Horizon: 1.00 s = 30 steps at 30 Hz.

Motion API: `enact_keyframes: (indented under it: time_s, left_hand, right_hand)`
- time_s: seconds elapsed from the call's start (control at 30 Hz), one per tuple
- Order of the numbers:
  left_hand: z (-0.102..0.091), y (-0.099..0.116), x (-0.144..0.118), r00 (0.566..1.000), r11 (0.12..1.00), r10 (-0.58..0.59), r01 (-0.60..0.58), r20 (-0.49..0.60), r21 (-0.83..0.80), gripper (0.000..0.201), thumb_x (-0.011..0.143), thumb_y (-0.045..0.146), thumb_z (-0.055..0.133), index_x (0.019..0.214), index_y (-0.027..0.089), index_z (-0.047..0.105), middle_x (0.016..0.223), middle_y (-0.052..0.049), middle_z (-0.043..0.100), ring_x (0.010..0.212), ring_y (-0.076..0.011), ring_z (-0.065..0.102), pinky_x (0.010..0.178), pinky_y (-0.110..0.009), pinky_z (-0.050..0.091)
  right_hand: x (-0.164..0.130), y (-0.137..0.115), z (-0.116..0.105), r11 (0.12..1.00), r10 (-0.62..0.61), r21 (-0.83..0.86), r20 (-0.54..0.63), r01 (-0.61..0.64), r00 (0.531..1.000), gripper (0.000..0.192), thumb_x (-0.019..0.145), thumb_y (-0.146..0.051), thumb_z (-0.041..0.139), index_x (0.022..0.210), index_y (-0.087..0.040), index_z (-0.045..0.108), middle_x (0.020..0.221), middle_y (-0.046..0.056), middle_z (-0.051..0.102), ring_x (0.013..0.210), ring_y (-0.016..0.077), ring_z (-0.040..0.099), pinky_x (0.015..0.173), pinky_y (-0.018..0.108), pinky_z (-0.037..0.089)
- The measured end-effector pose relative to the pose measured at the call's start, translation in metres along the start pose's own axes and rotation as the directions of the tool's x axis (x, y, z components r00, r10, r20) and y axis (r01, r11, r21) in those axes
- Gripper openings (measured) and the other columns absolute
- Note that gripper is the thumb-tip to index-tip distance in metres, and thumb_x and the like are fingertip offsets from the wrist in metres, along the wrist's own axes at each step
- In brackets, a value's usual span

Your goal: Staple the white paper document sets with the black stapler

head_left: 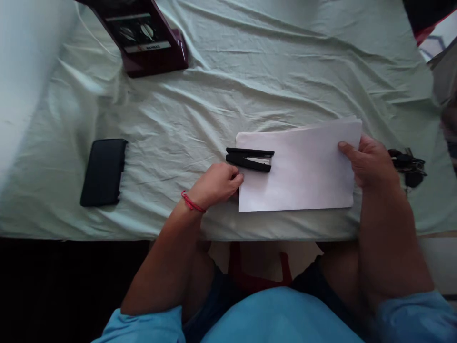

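Note:
White paper sheets lie in a loose stack near the table's front edge, their upper edges slightly fanned. At the right edge, my right hand grips the stack, thumb on top and fingers underneath. My left hand is closed at the left edge, its thumb tip on the paper's border; the other fingertips are partly hidden. A black stapler rests across the upper left part of the paper, its jaws apart and pointing right. It lies just beyond my left fingers.
A black phone-like case lies at the left. A dark maroon device with a picture panel stands at the back left, near a white cable. Keys lie right of my right hand. A wrinkled pale green cloth covers the table.

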<state>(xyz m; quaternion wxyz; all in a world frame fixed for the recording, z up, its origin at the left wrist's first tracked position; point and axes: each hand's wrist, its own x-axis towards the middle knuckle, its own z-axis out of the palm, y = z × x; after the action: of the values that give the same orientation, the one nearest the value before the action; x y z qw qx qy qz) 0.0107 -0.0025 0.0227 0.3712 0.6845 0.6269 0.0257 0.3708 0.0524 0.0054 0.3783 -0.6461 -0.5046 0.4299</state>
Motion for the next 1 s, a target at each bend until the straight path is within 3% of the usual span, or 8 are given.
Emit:
enact_keyframes:
  time_s: [0.13,0.23,0.33,0.43,0.5,0.67,0.83,1.0]
  left_hand:
    - [-0.009,-0.015,-0.002,0.953,0.999,0.006,-0.018,-0.304,-0.036,0.044,0.098,0.04,0.061,0.057,0.023,0.053,0.055,0.002,0.053,0.058,-0.0167,0.049,0.064,-0.033,0.034]
    - [-0.009,-0.027,0.0,0.786,0.993,0.048,-0.105,-0.616,-0.056,0.031,0.095,0.042,0.067,0.071,0.023,0.059,0.063,0.002,0.058,0.062,-0.0171,0.053,0.068,-0.033,0.042]
    - [0.001,-0.033,0.007,0.678,0.966,0.23,-0.247,-0.698,0.078,0.026,0.086,0.041,0.079,0.102,0.022,0.07,0.103,-0.008,0.076,0.099,-0.0271,0.069,0.094,-0.04,0.054]
    - [0.013,-0.032,0.016,0.743,0.92,0.39,-0.338,-0.543,0.199,0.059,0.082,0.033,0.083,0.138,0.022,0.066,0.148,-0.016,0.068,0.143,-0.0376,0.058,0.123,-0.055,0.043]
    - [0.017,-0.029,0.018,0.811,0.927,0.375,-0.324,-0.449,0.189,0.061,0.087,0.025,0.074,0.147,0.021,0.064,0.151,-0.017,0.065,0.142,-0.0377,0.06,0.122,-0.057,0.045]
    - [0.009,-0.027,0.012,0.848,0.951,0.238,-0.302,-0.474,-0.064,0.052,0.085,0.031,0.076,0.135,0.017,0.074,0.129,-0.015,0.075,0.118,-0.0333,0.07,0.106,-0.047,0.054]
    - [-0.001,-0.033,0.005,0.887,0.821,-0.135,-0.149,-0.442,-0.551,0.051,0.088,0.063,0.073,0.11,0.017,0.081,0.077,-0.003,0.069,0.066,-0.0187,0.06,0.061,-0.03,0.044]
    - [-0.017,-0.048,0.001,0.893,0.862,-0.204,-0.031,-0.402,-0.506,0.049,0.086,0.068,0.07,0.09,0.021,0.079,0.061,-0.001,0.059,0.058,-0.0181,0.052,0.056,-0.031,0.035]
  right_hand:
    - [-0.001,-0.004,-0.007,0.994,0.109,0.0,0.045,-0.11,0.993,0.024,0.087,-0.038,0.073,0.106,-0.023,0.072,0.104,0.006,0.077,0.08,0.0148,0.07,0.071,0.025,0.059]
    - [-0.006,-0.007,-0.017,0.978,0.208,-0.001,0.085,-0.209,0.974,0.021,0.085,-0.034,0.075,0.101,-0.021,0.074,0.1,0.006,0.077,0.078,0.0139,0.07,0.072,0.023,0.061]
    - [-0.01,-0.007,-0.02,0.953,0.302,-0.009,0.095,-0.302,0.949,0.018,0.082,-0.032,0.077,0.094,-0.02,0.074,0.094,0.006,0.077,0.076,0.0151,0.071,0.072,0.025,0.062]
    - [-0.009,-0.006,-0.015,0.937,0.351,-0.036,0.078,-0.349,0.933,0.017,0.08,-0.031,0.077,0.091,-0.019,0.074,0.086,0.006,0.076,0.072,0.0178,0.071,0.063,0.027,0.061]
    - [-0.007,-0.006,-0.01,0.939,0.343,-0.058,0.053,-0.34,0.938,0.015,0.082,-0.03,0.076,0.091,-0.019,0.074,0.081,0.005,0.074,0.07,0.0166,0.069,0.06,0.024,0.057]
    - [-0.006,-0.003,-0.006,0.97,0.204,-0.126,-0.029,-0.206,0.978,0.018,0.086,-0.03,0.072,0.099,-0.019,0.075,0.083,0.0,0.072,0.064,0.0091,0.057,0.057,0.018,0.045]
    - [-0.008,-0.001,-0.01,0.967,0.113,-0.223,-0.058,-0.124,0.992,0.025,0.085,-0.035,0.074,0.103,-0.018,0.077,0.087,-0.001,0.072,0.068,0.0082,0.054,0.06,0.018,0.04]
    - [-0.006,0.001,-0.01,0.97,0.082,-0.227,-0.045,-0.09,0.996,0.031,0.083,-0.038,0.075,0.106,-0.018,0.077,0.09,0.0,0.073,0.07,0.0095,0.055,0.063,0.021,0.042]
